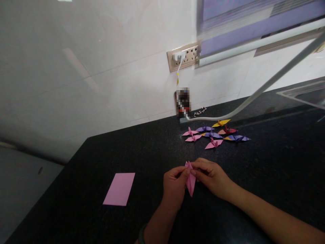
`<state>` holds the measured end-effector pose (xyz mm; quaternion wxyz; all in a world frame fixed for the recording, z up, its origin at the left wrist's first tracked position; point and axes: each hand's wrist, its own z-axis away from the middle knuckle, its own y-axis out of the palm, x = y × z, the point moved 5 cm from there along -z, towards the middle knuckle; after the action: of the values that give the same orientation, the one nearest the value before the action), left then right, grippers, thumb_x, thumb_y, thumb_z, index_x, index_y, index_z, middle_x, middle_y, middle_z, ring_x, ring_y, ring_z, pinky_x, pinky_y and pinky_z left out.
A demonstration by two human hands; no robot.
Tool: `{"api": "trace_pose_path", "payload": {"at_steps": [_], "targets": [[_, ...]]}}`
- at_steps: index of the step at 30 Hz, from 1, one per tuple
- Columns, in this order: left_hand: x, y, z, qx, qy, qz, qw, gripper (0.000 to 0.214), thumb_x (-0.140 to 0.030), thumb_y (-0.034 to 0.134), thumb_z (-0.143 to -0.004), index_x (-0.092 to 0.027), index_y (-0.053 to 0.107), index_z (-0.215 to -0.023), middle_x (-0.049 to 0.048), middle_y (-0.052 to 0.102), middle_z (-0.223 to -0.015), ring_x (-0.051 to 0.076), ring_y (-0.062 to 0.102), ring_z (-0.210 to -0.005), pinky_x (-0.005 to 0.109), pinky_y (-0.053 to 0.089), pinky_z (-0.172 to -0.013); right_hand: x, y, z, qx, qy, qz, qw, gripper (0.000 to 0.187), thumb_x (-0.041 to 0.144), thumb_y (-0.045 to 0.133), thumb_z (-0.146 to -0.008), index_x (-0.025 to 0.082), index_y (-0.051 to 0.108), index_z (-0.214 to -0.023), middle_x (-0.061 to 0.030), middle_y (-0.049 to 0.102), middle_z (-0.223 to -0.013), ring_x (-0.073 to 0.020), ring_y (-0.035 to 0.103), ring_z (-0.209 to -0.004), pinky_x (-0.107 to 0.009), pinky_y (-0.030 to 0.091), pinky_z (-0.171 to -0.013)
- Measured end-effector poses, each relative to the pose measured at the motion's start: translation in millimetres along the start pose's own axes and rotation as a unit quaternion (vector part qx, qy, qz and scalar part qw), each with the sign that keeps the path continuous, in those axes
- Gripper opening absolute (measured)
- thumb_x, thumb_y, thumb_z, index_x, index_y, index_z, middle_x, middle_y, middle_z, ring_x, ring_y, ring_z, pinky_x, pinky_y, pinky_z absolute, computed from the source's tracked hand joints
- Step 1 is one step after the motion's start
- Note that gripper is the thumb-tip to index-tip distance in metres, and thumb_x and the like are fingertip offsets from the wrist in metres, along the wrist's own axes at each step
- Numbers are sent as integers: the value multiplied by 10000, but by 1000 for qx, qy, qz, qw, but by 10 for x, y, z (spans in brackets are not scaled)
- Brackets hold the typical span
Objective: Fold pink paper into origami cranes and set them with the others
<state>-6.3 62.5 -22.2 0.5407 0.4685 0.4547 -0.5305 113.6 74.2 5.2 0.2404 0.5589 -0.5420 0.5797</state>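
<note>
A narrow, diamond-shaped piece of folded pink origami paper (191,186) is pinched between both hands, its long point toward me and two shorter tips at the top. My left hand (175,184) grips its left edge with thumb and fingers closed. On the other side, my right hand (212,174) pinches the upper right edge, thumb against index finger. Fingers cover part of the folds. Beyond the hands lie several finished paper cranes, among them a pink crane (214,144), a purple crane (237,138) and a yellow crane (221,123).
A stack or sheet of pink paper (119,189) lies to the left on the black countertop (83,189). A phone (183,101) leans on the wall, its white cable running to a socket (183,57). A beaded string (200,112) and a pale curved hose (250,101) are nearby.
</note>
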Motion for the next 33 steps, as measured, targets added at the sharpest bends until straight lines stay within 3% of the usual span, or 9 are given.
{"api": "trace_pose_path", "payload": {"at_steps": [3, 14, 20, 26, 33], "targets": [[-25, 19, 6, 2, 3, 10, 1000, 240, -352, 564, -678, -131, 623, -750, 38, 606, -698, 126, 522, -626, 228, 410, -583, -24, 0, 1, -5, 5, -4, 1000, 161, 213, 464, -794, 200, 595, -886, -7, 505, -703, -102, 481, -611, -209, 401, -542], [-14, 52, 27, 9, -48, 29, 998, 360, -472, 483, -703, -120, 542, -658, -40, 404, -481, 55, 339, -407, 180, 262, -380, -170, 25, 29, -19, 79, -52, 995, 194, 256, 463, -789, 183, 572, -932, -14, 566, -713, -112, 523, -613, -217, 423, -533], [54, 74, 16, 19, -77, 85, 993, 371, -483, 516, -676, -116, 544, -632, -43, 393, -488, 44, 319, -410, 183, 251, -403, -72, -5, 14, -18, 49, -25, 998, 192, 233, 461, -790, 192, 589, -926, -27, 547, -770, -115, 514, -651, -219, 429, -562], [36, 36, 10, 0, -46, 74, 996, 310, -422, 544, -678, -120, 610, -704, -31, 434, -543, 54, 353, -449, 189, 279, -422, -64, 9, 27, -13, 37, -14, 999, 195, 219, 455, -792, 200, 593, -928, -18, 513, -736, -115, 496, -633, -219, 417, -552], [-125, -8, 28, -30, 49, -38, 998, 252, -341, 510, -727, -137, 656, -746, 33, 544, -689, 130, 484, -665, 246, 382, -625, -53, 40, 33, -6, 43, -20, 999, 185, 193, 449, -793, 196, 593, -909, -4, 478, -703, -104, 486, -598, -209, 402, -522]]}}
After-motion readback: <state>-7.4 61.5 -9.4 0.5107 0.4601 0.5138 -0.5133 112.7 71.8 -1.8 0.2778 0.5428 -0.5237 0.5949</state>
